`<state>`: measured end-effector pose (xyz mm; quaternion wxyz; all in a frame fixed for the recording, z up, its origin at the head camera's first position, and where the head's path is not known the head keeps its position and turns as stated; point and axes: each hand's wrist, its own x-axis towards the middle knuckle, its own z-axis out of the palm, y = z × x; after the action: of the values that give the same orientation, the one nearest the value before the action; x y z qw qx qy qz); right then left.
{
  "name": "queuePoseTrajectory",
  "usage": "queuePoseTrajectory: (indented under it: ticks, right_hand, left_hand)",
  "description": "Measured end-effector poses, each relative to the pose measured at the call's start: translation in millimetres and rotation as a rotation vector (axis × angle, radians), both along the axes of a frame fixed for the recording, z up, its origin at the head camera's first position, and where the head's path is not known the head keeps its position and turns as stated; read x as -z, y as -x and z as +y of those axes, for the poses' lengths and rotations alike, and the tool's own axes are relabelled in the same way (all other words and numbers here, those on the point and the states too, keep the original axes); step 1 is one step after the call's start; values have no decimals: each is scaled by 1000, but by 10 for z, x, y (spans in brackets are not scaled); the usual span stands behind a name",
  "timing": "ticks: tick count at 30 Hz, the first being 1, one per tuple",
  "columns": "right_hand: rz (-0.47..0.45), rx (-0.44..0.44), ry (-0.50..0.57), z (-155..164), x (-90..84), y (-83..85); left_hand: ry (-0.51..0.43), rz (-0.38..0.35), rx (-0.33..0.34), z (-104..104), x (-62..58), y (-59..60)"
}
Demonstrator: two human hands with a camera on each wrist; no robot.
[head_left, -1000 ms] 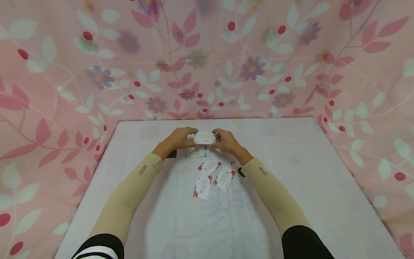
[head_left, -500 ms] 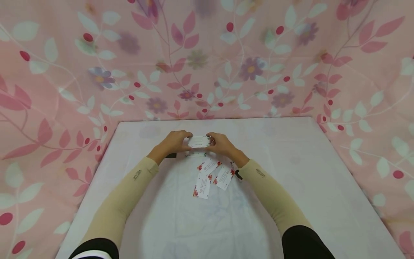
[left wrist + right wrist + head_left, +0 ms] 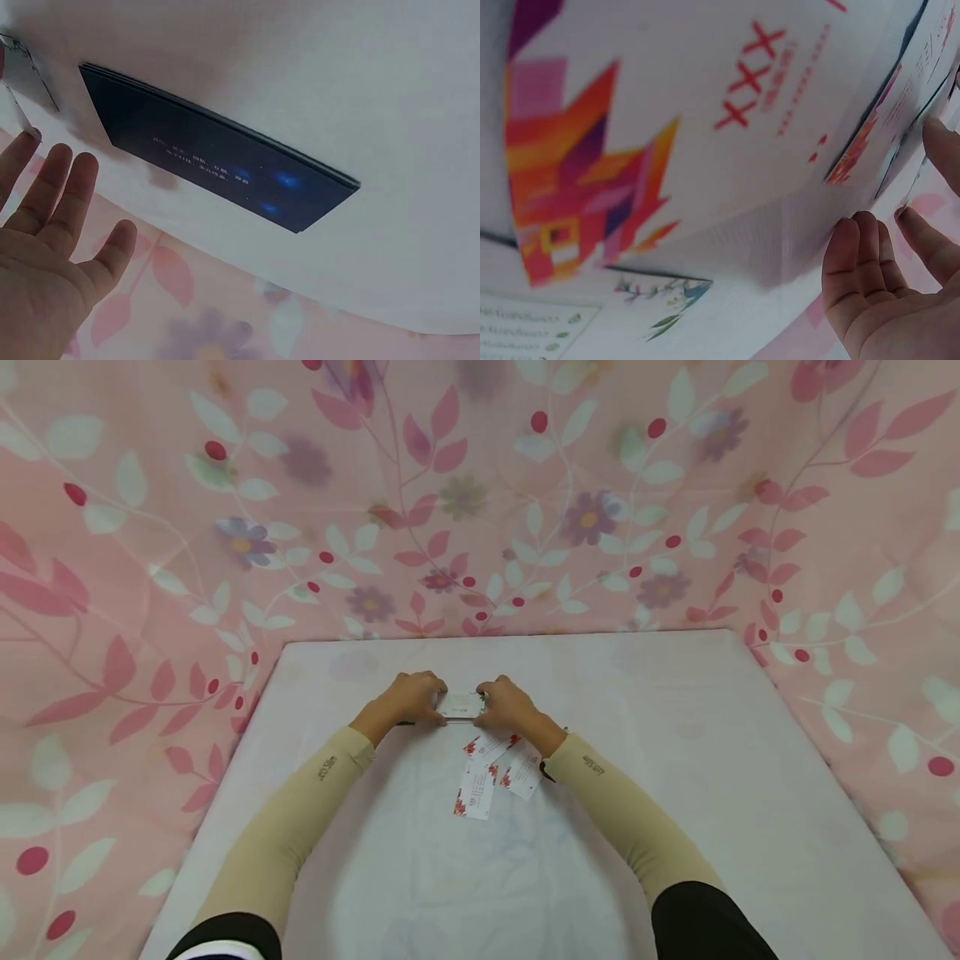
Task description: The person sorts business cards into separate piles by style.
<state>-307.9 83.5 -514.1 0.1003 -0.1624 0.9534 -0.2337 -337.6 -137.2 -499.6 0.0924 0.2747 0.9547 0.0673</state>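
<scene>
Near the far middle of the white surface (image 3: 675, 777), both hands meet on a small white card stack (image 3: 460, 704). Left hand (image 3: 407, 697) clamps the stack's left end, right hand (image 3: 507, 702) its right end, fingers curled over the short edges; grip on each side is grasping the stack, likely squaring the edges so the cards sit flush. Stack sits low, at or just above the surface; contact underneath can't be told.

Just nearer the person than the stack, loose cards (image 3: 495, 764) with red-orange corner art lie fanned and overlapping, partly under the right wrist. The right wrist view shows one such card (image 3: 705, 135) very close, with red "XXX" print and an orange-purple block pattern, lying over other printed cards.

Left of the stack, by the left wrist, a dark card pile (image 3: 217, 161) lies flat on the surface, edges slightly stepped, fingers apart from it.

Beige sleeves (image 3: 300, 810) cover both forearms. Pink floral cloth (image 3: 480, 493) hangs behind and around the surface.
</scene>
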Motion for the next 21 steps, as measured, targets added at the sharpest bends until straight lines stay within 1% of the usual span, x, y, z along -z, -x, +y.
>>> queuePoseTrajectory:
  ticks: [3,6,8,15,21]
  right_hand:
    - [-9,-4,-9,0,23,-17]
    - [-7,-9,-12,7,45,-20]
    - [-4,-14,-8,15,51,-17]
    - [0,-35,3,42,63,12]
    - [-2,-34,14,52,75,25]
  left_hand:
    - [21,-13,-4,1,41,-1]
    - [39,-13,8,4,64,6]
    - [41,-15,14,11,63,8]
    - [32,-43,-4,41,38,9]
    - [29,-45,-4,45,39,23]
